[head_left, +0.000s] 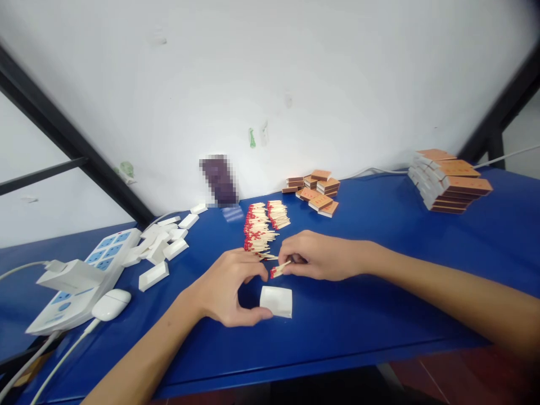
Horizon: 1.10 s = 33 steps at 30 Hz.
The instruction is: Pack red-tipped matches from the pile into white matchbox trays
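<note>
**Worktop** [400, 270]: smooth blue board with a slight sheen. It stands against a plain white wall [295, 67], with black metal struts [71, 140] slanting up at both ends.

**White inner tray** [276, 301]: small oblong of white card, matt. It sits near the middle of the front edge. The left hand [230, 289] has its grip closed on the tray, thumb at the near side and curled fingers above.

**Small bundle of matches** [279, 269]: thin pale wooden sticks with red heads. The bundle is just behind the tray, pinched in the right hand [318, 257]. That grip is pressed together at the fingertips and the heads point toward the left hand.

**Loose matches** [264, 228]: two flat heaps of the same sticks, lying roughly parallel. They are in the middle of the worktop, just beyond both hands.

**Spare white trays** [162, 244]: a jumbled heap of open card trays, left of the matches and toward the back edge.

**Orange sleeves** [318, 191]: flat card boxes with dark striking sides, in a low pile at the middle of the back edge.

**Taller stack of sleeves** [449, 185]: the same boxes in a leaning stack, near the back right corner.

**Power strip** [90, 270]: long white plastic block with blue sockets and a white plug seated in it. It lies at the left end.

**White earbud case** [111, 304]: a rounded, glossy pebble shape, just beside the strip on its front side.
</note>
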Available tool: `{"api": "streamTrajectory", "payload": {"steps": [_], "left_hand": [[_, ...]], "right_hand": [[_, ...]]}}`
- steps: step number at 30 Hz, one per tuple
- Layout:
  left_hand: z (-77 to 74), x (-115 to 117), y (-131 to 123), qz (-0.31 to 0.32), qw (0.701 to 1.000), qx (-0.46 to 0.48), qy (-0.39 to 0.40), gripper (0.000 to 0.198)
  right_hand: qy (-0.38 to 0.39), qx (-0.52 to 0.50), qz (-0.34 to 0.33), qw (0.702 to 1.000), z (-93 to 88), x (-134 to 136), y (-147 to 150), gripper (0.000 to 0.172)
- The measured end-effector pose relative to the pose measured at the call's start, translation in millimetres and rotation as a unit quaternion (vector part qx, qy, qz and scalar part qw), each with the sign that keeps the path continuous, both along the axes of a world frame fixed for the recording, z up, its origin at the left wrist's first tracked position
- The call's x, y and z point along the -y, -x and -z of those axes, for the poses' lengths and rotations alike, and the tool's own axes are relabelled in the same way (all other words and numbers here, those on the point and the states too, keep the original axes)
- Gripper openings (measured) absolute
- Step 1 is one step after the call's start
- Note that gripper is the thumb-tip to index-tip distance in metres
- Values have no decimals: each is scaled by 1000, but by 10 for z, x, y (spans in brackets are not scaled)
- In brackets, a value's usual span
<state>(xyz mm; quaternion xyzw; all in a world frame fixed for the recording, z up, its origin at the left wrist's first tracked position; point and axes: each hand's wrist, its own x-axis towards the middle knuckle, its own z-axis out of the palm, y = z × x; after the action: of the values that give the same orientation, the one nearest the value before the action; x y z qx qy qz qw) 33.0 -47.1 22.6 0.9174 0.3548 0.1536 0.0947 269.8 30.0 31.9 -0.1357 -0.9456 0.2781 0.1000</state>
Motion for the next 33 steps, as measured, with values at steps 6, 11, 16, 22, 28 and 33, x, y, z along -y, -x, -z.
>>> {"api": "streamTrajectory", "payload": {"steps": [6, 11, 16, 22, 28, 33], "left_hand": [[66, 12, -98, 20, 999, -17, -32, 24], [84, 2, -117, 22, 996, -15, -85, 26], [99, -16, -92, 23, 991, -25, -130, 38], [90, -24, -90, 20, 989, -30, -145, 36], [92, -23, -86, 21, 990, -21, -138, 34], [93, -24, -75, 22, 989, -13, -144, 31]], "right_hand": [[4, 5, -45, 999, -17, 160, 35, 14], [-188, 25, -35, 981, 76, 360, 99, 15], [-169, 40, -9, 985, 94, 345, 97, 20], [-136, 60, 4, 989, 64, 308, 77, 20], [-110, 20, -2, 994, 139, 325, 105, 19], [-60, 8, 7, 998, 83, 308, 103, 18]]}}
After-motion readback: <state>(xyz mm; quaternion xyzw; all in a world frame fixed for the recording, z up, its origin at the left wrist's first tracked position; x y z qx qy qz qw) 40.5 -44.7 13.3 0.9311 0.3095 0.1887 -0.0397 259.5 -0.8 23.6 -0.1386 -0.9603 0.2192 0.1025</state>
